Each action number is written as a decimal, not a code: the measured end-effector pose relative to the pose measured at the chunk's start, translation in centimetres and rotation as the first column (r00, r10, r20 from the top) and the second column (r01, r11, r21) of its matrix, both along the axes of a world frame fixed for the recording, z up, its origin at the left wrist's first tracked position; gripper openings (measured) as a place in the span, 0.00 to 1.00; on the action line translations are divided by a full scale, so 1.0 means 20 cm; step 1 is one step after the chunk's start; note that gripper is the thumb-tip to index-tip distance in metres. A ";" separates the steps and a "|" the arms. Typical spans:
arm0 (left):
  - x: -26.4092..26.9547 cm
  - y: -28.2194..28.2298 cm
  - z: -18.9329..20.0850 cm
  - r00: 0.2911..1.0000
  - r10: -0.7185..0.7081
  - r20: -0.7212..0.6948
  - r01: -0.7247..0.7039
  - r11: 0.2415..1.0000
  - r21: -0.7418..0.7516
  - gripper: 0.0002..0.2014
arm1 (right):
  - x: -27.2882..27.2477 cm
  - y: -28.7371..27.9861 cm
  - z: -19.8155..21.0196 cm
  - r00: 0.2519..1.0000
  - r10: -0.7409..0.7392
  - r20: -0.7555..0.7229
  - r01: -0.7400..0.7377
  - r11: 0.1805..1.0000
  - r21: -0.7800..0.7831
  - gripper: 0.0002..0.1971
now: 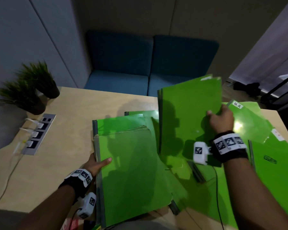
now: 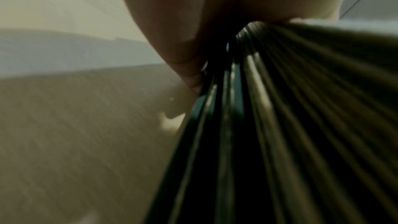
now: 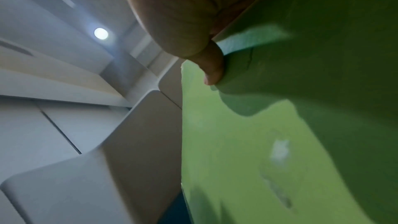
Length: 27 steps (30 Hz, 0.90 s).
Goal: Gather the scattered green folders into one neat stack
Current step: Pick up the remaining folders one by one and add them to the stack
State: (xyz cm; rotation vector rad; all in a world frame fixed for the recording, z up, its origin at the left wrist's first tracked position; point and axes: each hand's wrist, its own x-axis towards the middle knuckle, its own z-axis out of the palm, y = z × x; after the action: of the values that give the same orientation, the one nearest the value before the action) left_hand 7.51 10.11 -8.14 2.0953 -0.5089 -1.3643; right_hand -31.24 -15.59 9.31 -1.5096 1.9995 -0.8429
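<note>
A stack of green folders (image 1: pixel 130 163) lies on the wooden table (image 1: pixel 70 110) in front of me. My left hand (image 1: pixel 96 163) grips the stack's left spine edge, thumb on top; the left wrist view shows the layered edges of the stack (image 2: pixel 269 125) against the palm. My right hand (image 1: pixel 220 119) holds a raised green folder (image 1: pixel 189 117) by its right edge, tilted up above the table; in the right wrist view the thumb presses on this raised folder (image 3: pixel 247 142). More green folders (image 1: pixel 273 160) lie scattered at the right, one labelled "H.R" (image 1: pixel 237 104).
Two potted plants (image 1: pixel 32 90) stand at the table's far left corner. A power socket strip (image 1: pixel 38 133) with plugged cables is set into the left side. A blue sofa (image 1: pixel 140 67) is behind the table. Dark spine pieces (image 1: pixel 196 171) lie among the folders.
</note>
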 end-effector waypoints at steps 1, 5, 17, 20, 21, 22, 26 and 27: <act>-0.01 0.00 0.02 1.000 -0.012 0.010 0.012 1.000 -0.005 0.67 | -0.02 -0.03 0.07 1.000 0.017 -0.003 -0.017 0.999 -0.042 0.23; -0.03 -0.01 0.08 1.000 -0.015 0.009 0.016 1.000 -0.019 0.62 | -0.03 -0.06 0.16 0.972 0.152 0.179 -0.141 0.988 -0.070 0.15; -0.06 -0.01 0.14 0.999 -0.038 0.036 0.038 0.999 -0.011 0.48 | 0.40 0.38 -0.62 0.856 0.491 0.160 -0.488 0.668 0.562 0.19; -0.03 -0.01 0.11 0.992 -0.114 0.057 0.112 0.993 0.031 0.67 | 0.50 0.41 -0.63 0.645 0.763 -0.025 -0.519 0.462 0.719 0.24; -0.02 -0.01 0.09 0.990 -0.134 0.050 0.132 0.990 0.046 0.74 | 0.53 0.39 -0.61 0.591 0.804 -0.064 -0.499 0.427 0.754 0.24; -0.01 -0.01 0.11 0.989 -0.144 0.038 0.141 0.988 0.068 0.77 | 0.55 0.37 -0.61 0.572 0.816 -0.084 -0.490 0.422 0.763 0.25; -0.07 -0.01 0.15 0.999 -0.042 -0.017 0.042 0.999 0.021 0.57 | 0.62 0.22 -0.57 0.694 0.719 -0.028 -0.560 0.564 0.606 0.33; -0.07 -0.01 0.13 1.000 -0.013 -0.023 0.013 1.000 0.015 0.55 | 0.64 0.20 -0.56 0.687 0.727 -0.013 -0.590 0.567 0.575 0.35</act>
State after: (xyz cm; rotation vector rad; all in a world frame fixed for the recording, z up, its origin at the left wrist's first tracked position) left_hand 6.14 9.93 -5.54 2.0895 -0.5046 -1.4026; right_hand -18.38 -11.68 -1.91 -1.8563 1.3966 0.2336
